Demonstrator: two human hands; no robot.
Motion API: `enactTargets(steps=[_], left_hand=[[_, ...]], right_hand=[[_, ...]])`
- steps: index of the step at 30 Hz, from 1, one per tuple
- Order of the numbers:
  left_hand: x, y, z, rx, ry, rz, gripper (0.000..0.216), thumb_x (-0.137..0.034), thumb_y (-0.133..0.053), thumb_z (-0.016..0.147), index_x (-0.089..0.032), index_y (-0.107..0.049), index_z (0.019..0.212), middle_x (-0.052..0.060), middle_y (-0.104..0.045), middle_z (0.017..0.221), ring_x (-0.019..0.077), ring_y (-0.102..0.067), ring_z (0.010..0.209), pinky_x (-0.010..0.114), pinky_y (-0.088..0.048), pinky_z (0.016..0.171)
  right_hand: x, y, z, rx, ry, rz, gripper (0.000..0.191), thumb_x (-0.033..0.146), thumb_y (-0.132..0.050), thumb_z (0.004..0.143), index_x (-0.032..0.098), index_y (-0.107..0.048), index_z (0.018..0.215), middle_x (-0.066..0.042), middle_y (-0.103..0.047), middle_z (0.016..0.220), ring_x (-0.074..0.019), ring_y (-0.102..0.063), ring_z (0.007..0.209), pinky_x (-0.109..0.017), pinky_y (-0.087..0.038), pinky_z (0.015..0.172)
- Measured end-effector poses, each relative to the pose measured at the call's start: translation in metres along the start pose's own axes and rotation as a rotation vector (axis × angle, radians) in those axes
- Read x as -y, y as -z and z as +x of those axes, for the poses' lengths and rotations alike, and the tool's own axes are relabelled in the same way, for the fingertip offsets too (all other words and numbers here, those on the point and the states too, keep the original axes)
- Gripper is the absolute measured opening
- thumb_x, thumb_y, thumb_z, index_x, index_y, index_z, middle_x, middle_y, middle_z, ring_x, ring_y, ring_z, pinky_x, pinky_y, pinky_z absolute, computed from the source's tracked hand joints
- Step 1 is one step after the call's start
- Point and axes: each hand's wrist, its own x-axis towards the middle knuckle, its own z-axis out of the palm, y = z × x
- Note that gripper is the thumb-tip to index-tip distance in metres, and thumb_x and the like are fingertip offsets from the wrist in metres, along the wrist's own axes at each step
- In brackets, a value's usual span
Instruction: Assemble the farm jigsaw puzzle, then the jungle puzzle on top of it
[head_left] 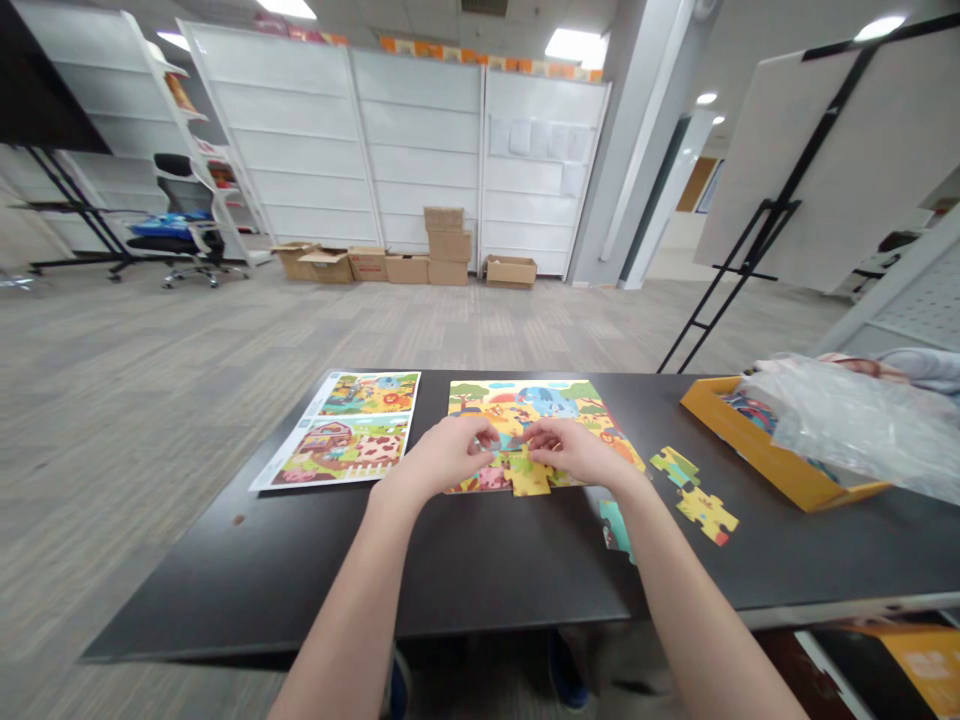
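Note:
A jigsaw puzzle [555, 403] with animals and trees lies on the black table, most of it joined. Over its middle, my left hand [450, 452] and my right hand [571, 450] face each other with curled fingers. Between the fingertips is a teal puzzle piece [508, 441], partly covered by them; both hands seem to grip its sides. Just below it, a yellow puzzle piece [529, 476] juts past the puzzle's near edge. My right forearm partly hides a loose teal piece [615, 527]. Further right lie a green-yellow piece [675, 466] and a yellow piece [707, 513].
A printed picture sheet [349, 440] lies left of the puzzle. At the right stands a yellow box [780, 450] with clear plastic wrap [862, 420] on it. The black table's [517, 590] near edge runs before me. Cardboard boxes [450, 245] stand by the far wall.

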Motion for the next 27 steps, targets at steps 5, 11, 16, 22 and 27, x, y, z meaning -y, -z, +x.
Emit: enactTargets(steps=[5,11,16,22,27], left_hand=[[-0.011,-0.014,0.002,0.044,-0.134,0.005,0.052,-0.038,-0.084,0.067,-0.022,-0.068,0.115,0.007,-0.069,0.117,0.0269,-0.065,0.107,0.035,-0.05,0.092],[-0.022,-0.021,0.005,0.109,-0.102,0.144,0.042,-0.04,-0.083,0.068,-0.022,-0.065,0.102,0.006,-0.069,0.1,0.0292,-0.064,0.102,0.035,-0.05,0.081],[-0.021,-0.021,0.005,0.127,-0.083,0.125,0.035,-0.035,-0.079,0.068,-0.023,-0.063,0.097,0.003,-0.07,0.097,0.0244,-0.066,0.088,0.031,-0.047,0.071],[-0.017,-0.014,-0.001,0.133,-0.051,0.111,0.037,-0.036,-0.077,0.068,-0.024,-0.062,0.1,0.003,-0.07,0.101,0.0249,-0.066,0.089,0.03,-0.045,0.07],[-0.024,-0.016,0.002,0.114,-0.1,0.111,0.036,-0.032,-0.074,0.071,-0.023,-0.062,0.105,0.003,-0.07,0.095,0.0242,-0.066,0.087,0.031,-0.047,0.074]], right_hand=[[-0.006,0.003,-0.003,-0.007,-0.014,-0.005,0.023,0.017,-0.067,0.078,0.017,-0.069,0.101,-0.005,-0.073,0.087,-0.0184,-0.07,0.082,-0.031,-0.055,0.078],[-0.014,0.015,-0.009,-0.126,-0.036,0.018,0.017,0.027,-0.067,0.08,0.017,-0.07,0.094,-0.006,-0.074,0.089,-0.0192,-0.07,0.081,-0.033,-0.056,0.077],[-0.012,0.025,-0.015,-0.256,-0.054,0.037,0.018,0.034,-0.063,0.084,0.018,-0.07,0.088,-0.006,-0.075,0.085,-0.0193,-0.07,0.077,-0.032,-0.055,0.073],[-0.014,0.042,-0.026,-0.43,-0.085,0.077,0.022,0.037,-0.065,0.081,0.018,-0.071,0.09,-0.008,-0.076,0.088,-0.0219,-0.072,0.08,-0.034,-0.056,0.074],[-0.021,0.054,-0.034,-0.487,-0.118,0.13,0.023,0.036,-0.068,0.079,0.017,-0.071,0.092,-0.01,-0.077,0.091,-0.0229,-0.073,0.083,-0.035,-0.057,0.079]])
